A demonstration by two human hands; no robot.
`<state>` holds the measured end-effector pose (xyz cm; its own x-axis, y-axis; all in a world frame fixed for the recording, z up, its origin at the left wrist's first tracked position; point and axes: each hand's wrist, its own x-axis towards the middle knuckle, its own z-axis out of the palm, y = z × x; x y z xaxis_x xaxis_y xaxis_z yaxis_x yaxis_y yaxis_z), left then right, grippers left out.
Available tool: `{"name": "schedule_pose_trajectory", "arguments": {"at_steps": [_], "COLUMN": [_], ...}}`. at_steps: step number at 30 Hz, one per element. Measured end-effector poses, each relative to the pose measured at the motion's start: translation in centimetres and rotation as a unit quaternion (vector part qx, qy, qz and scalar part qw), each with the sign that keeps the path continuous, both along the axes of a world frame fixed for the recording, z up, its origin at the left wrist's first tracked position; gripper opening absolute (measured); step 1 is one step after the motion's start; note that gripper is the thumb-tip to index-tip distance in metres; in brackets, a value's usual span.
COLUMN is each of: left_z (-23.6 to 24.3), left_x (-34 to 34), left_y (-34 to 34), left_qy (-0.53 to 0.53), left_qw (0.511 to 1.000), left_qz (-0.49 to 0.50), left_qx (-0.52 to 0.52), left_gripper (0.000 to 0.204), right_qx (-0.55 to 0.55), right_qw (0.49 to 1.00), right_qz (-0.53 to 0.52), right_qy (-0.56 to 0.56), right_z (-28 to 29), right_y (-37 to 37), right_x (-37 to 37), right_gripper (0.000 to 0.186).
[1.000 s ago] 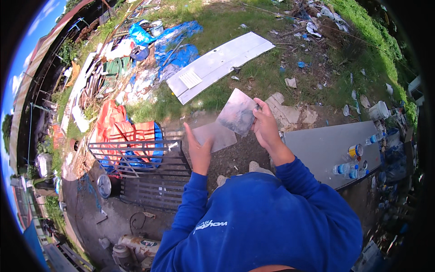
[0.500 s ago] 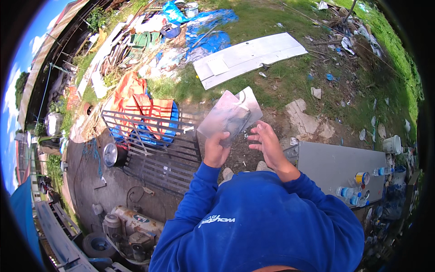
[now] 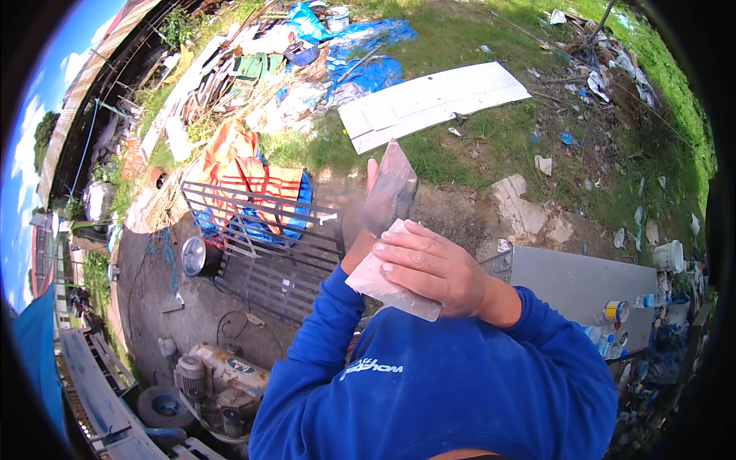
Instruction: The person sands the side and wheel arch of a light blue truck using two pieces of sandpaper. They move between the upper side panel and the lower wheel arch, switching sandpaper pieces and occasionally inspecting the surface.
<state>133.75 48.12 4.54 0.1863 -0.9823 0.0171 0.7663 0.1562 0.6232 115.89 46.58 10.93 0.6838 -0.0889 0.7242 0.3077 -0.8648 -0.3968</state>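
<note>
In front of my chest, my right hand (image 3: 433, 268) lies across a pale pink flat sheet (image 3: 374, 277), its fingers together and pressed on the top face. Beyond it, my left hand (image 3: 359, 218) is partly smeared by motion. It holds a thin grey-pink sheet (image 3: 392, 184) tilted on edge, with one fingertip showing past the sheet's left side. Most of the left fingers are hidden, and I cannot tell whether the two sheets touch. Blue sleeves cover both forearms.
A dark slatted metal frame (image 3: 268, 253) stands left of my hands, an orange and blue tarp (image 3: 245, 172) behind it. A rusty compressor (image 3: 226, 376) is at lower left. To the right is a grey panel (image 3: 575, 284) with bottles; a white panel (image 3: 437, 100) lies on grass ahead.
The sheets, held together in my left hand before, are now apart. My right hand has come from open beside them onto the pink sheet, nearer my chest, while the left has tilted its sheet.
</note>
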Motion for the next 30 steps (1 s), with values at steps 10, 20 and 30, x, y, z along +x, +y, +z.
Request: {"name": "schedule_pose_trajectory", "arguments": {"at_steps": [10,20,30], "left_z": [-10.9,-1.4,-1.1], "left_x": [1.0,-3.0,-4.0], "left_y": [1.2,9.0,12.8], "left_qy": [0.023,-0.444,-0.316], "left_qw": [1.000,0.892,0.942], "left_qz": [0.008,0.083,0.050], "left_qx": [-0.018,-0.029,0.103], "left_gripper": [0.053,0.083,0.093], "right_qx": [0.019,0.055,0.144], "right_qw": [0.998,0.995,0.982], "right_qz": [-0.056,-0.075,-0.121], "right_qy": [-0.037,-0.030,-0.010], "right_z": [-2.3,-5.2,-8.5], "right_y": [3.5,2.9,2.6], "right_x": [0.0,0.5,1.8], "right_gripper": [0.040,0.046,0.058]}}
